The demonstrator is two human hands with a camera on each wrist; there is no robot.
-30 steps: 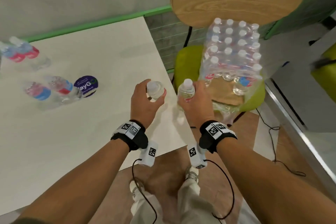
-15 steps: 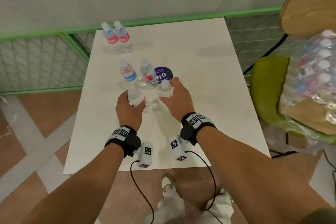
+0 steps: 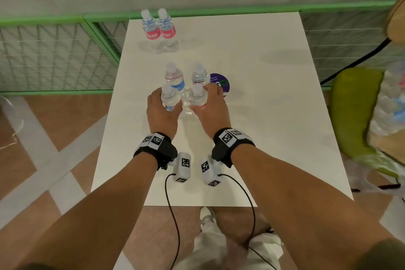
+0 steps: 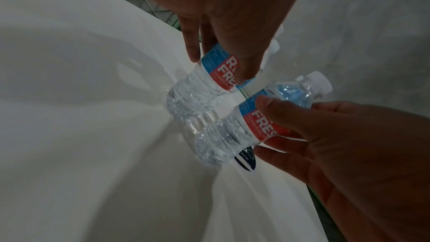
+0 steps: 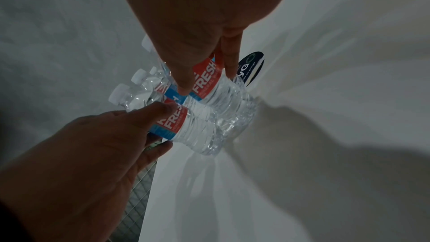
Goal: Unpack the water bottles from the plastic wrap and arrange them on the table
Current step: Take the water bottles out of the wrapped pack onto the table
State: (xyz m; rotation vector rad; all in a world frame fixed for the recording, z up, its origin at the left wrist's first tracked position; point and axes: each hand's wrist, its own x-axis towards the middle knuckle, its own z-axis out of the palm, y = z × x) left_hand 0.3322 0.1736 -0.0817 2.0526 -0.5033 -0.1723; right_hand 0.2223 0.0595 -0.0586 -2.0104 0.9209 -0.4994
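Two small clear water bottles with red-and-blue labels are in my hands over the middle of the white table point(image 3: 263, 116). My left hand point(image 3: 163, 106) grips the left bottle point(image 3: 168, 94) around its label, also the bottle point(image 4: 197, 89) in the left wrist view. My right hand point(image 3: 205, 104) grips the right bottle point(image 3: 197, 93), seen again point(image 5: 223, 95) from the right wrist. Both stand upright side by side, bases at the tabletop; contact cannot be told. Just behind them stand two more bottles point(image 3: 174, 74) point(image 3: 200, 75). The wrapped pack point(image 3: 392, 103) lies at the right edge.
Another pair of bottles point(image 3: 158, 28) stands at the table's far left corner. A round purple sticker point(image 3: 220, 82) lies beside my right hand. A green-cushioned chair point(image 3: 350, 112) holds the pack on the right. A green mesh fence point(image 3: 54, 55) runs behind and to the left.
My view swung from the chair and pack to the table. Both hands carried their bottles forward and down, close behind the two standing bottles.
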